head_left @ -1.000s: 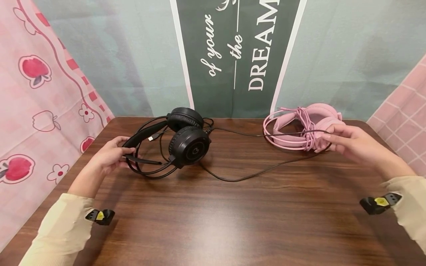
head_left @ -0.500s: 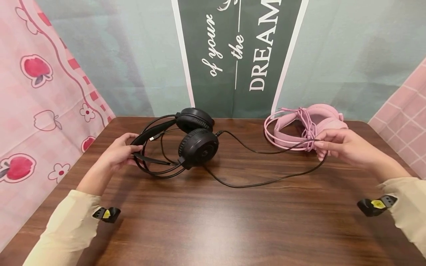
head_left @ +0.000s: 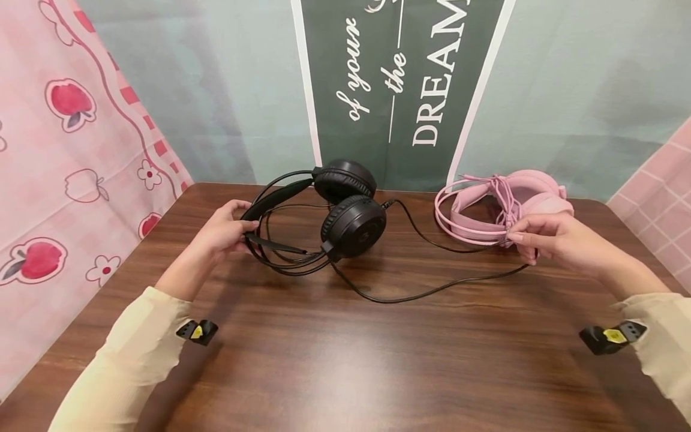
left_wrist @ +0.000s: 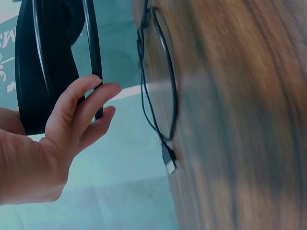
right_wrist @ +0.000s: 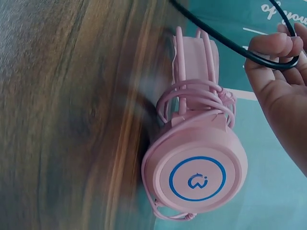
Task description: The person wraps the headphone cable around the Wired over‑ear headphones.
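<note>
My left hand (head_left: pixel 221 231) grips the headband of a black pair of headphones (head_left: pixel 353 225), whose ear cups point to the right. In the left wrist view the fingers curl round the band (left_wrist: pixel 45 72), and a USB plug (left_wrist: pixel 169 162) on the black cable hangs over the wooden surface. My right hand (head_left: pixel 561 240) pinches a loop of that black cable (right_wrist: pixel 230 43), held up in front of the pink headphones (head_left: pixel 531 180). Those pink headphones lie at the back right with their own pink cable (right_wrist: pixel 196 98) wound round the headband.
A brown wooden table (head_left: pixel 345 360) lies under both hands. Behind it hangs a green-grey cloth with a dark lettered panel (head_left: pixel 378 90). Pink printed cloth (head_left: pixel 70 180) closes the left side, and pink tiled cloth (head_left: pixel 655 192) the right.
The left hand has carried the black headphones to the right, toward the middle of the table. The right hand keeps its pinch on the cable and has shifted slightly; the cable sags more between them.
</note>
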`<move>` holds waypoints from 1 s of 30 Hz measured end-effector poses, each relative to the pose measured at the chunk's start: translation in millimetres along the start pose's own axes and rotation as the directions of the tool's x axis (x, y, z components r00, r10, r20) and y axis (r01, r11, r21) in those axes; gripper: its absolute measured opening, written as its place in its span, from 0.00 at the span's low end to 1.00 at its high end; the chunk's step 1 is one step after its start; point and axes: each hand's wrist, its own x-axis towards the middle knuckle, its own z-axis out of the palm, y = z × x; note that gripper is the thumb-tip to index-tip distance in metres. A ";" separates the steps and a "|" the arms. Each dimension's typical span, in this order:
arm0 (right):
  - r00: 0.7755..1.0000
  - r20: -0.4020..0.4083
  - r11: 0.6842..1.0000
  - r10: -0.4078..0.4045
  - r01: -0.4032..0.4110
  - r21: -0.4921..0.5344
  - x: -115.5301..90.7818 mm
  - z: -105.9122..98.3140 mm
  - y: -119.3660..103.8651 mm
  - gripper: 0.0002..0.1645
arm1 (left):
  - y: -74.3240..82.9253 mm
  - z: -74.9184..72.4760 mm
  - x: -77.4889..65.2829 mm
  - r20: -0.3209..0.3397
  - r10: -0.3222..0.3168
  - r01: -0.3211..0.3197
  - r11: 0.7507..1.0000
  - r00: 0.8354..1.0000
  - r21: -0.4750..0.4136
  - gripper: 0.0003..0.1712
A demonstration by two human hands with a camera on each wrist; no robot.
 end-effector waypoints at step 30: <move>0.990 -0.016 0.909 0.137 -0.132 -0.396 0.0 -0.7 4.9 0.09 | -0.4 -13.4 -6.2 0.122 0.040 -0.039 0.999 0.992 -0.011 0.16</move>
